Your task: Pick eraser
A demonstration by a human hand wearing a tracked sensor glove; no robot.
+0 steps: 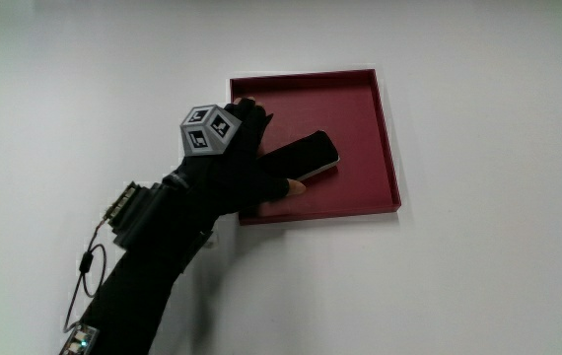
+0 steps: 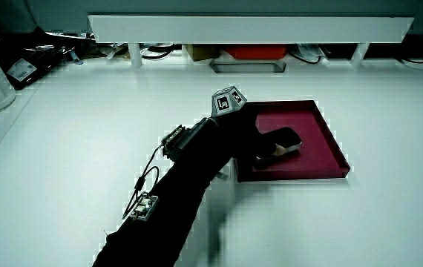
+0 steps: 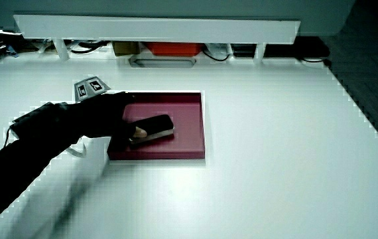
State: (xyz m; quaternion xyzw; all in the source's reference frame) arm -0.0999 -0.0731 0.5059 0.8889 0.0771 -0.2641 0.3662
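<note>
One white table [image 1: 478,286] carries one shallow dark-red tray [image 1: 385,128], and in the tray lies one eraser [image 1: 306,158], a black block with a pale edge, seen in both side views [image 2: 278,141] [image 3: 152,127] resting on the tray's floor in the part nearer the person. One hand [image 1: 246,163] reaches over the tray's edge with its fingers closed around the end of the eraser, a bare fingertip [image 1: 296,185] pressed against its side, and one patterned cube [image 1: 210,128] sits on the back of the glove
</note>
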